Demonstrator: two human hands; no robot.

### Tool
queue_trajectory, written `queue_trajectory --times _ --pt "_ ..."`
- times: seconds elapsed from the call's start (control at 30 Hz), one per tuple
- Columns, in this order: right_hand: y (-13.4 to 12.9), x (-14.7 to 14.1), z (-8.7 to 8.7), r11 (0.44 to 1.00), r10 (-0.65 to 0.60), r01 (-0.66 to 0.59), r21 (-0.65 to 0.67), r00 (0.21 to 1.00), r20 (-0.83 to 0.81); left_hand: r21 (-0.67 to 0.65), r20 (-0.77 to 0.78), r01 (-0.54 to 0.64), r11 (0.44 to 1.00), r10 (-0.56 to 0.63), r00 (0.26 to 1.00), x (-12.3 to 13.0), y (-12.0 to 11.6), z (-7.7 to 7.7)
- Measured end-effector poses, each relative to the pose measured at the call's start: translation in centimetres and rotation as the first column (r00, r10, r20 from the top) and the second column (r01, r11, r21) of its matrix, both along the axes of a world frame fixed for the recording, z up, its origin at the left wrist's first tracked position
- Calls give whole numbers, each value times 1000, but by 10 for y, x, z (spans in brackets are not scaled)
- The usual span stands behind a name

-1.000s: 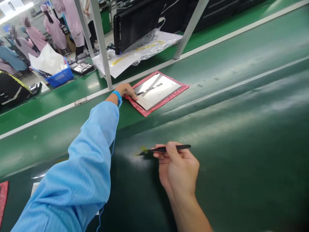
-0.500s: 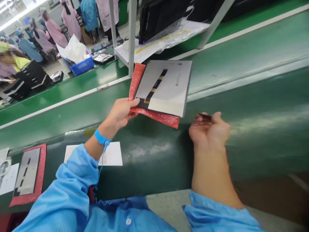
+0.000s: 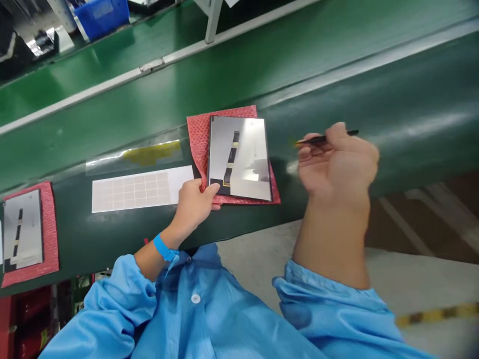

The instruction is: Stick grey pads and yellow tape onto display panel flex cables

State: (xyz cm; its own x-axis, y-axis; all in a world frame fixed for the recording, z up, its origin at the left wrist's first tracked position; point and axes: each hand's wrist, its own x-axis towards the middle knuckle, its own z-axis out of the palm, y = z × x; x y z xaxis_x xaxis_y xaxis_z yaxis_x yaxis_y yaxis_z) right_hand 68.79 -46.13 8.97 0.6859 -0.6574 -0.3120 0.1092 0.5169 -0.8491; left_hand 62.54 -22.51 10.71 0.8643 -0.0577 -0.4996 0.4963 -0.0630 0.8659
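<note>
My left hand (image 3: 196, 204), a blue band on its wrist, pinches the lower left corner of a flat silvery panel (image 3: 249, 154) together with the red bubble wrap (image 3: 198, 134) beneath it. A dark strip runs down the panel's face. To the right of the panel, and apart from it, my right hand (image 3: 337, 159) is closed around a thin black pen-like tool (image 3: 317, 140), its tip pointing left.
A white sheet with pale square labels (image 3: 130, 192) lies left of the panel, below a clear film with yellow pieces (image 3: 149, 153). At far left, another panel (image 3: 24, 229) rests on red wrap. A blue bin (image 3: 103, 17) stands at the back left.
The panel and its wrap have come down towards the green surface with my left hand. My right hand still has the tool, now held higher in view. The view has tilted downward.
</note>
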Motion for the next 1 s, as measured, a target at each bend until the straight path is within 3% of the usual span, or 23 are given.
queue_trajectory --times 0.07,0.1,0.13,0.23,0.27,0.63,0.73,0.77,0.83,0.87,0.93,1.0 --pt "19 -13 12 987 114 -126 -101 987 -117 134 45 116 984 -123 991 0 8 8" --pt "26 -17 17 970 167 -193 -149 971 -168 264 83 184 947 -213 974 -1 12 12" --pt "33 -21 21 950 214 -252 -186 956 -202 417 112 244 875 -316 942 -1 15 16" --pt "43 -26 27 897 316 -365 -249 924 -217 764 74 307 567 -550 832 -2 19 23" --pt "45 -27 28 886 336 -384 -258 918 -211 799 43 314 513 -569 821 -3 18 22" --pt "48 -33 29 772 386 -531 -351 829 -405 914 -199 374 157 -628 752 -12 1 20" --pt "52 -33 33 745 366 -548 -380 812 -454 980 -36 154 123 -658 752 -19 2 22" --pt "54 -33 34 736 356 -551 -394 810 -466 990 63 40 137 -674 736 -21 2 22" --pt "58 -34 37 722 330 -547 -424 810 -484 964 263 -144 224 -714 649 -23 2 20" --pt "59 -35 38 715 321 -551 -431 806 -498 939 342 -185 290 -733 588 -24 1 18" --pt "59 -36 39 701 297 -561 -440 791 -534 903 423 -161 398 -762 490 -25 -1 12" --pt "59 -39 38 672 280 -578 -462 777 -564 897 423 -89 434 -779 462 -26 -2 6"
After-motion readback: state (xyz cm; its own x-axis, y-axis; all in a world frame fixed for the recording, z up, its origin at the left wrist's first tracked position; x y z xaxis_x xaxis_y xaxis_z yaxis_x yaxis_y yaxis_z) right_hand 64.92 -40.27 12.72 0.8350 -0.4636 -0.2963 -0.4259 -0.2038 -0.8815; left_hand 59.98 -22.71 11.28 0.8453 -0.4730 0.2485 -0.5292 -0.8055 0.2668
